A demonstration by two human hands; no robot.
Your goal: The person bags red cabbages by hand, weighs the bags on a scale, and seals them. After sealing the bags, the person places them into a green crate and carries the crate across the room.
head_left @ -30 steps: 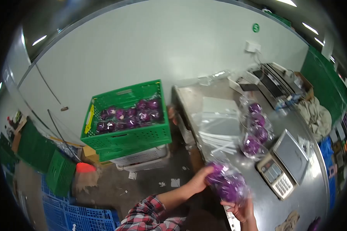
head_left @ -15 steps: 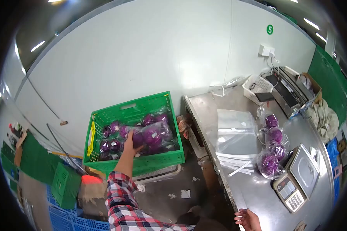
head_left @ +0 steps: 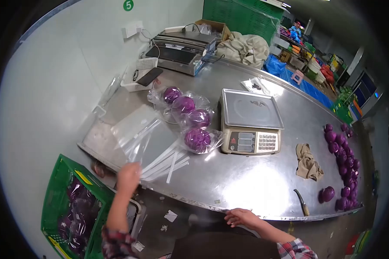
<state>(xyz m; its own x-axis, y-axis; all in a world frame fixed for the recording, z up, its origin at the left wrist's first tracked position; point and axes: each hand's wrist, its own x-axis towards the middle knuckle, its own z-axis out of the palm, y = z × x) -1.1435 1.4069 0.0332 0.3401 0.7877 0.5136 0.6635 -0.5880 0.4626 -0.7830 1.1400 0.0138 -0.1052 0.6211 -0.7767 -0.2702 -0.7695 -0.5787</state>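
Bench [head_left: 199, 181]: shiny metal top
Clear bags [head_left: 153, 136]: just beyond the left hand [head_left: 129, 179]
Bagged cabbages [head_left: 198, 118]: farther out, to its right
Scale [head_left: 251, 125]: beyond the right hand [head_left: 244, 217]
Knife [head_left: 302, 201] and cloth [head_left: 307, 163]: right of that hand
Loose cabbages [head_left: 342, 158]: farthest right of it

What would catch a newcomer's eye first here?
Probably the loose round purple cabbages crowding the right end of the shiny metal table. Next, the clear-bagged purple cabbages lined up left of the beige digital scale. The open green plastic crate, at lower left, holds more purple cabbages.
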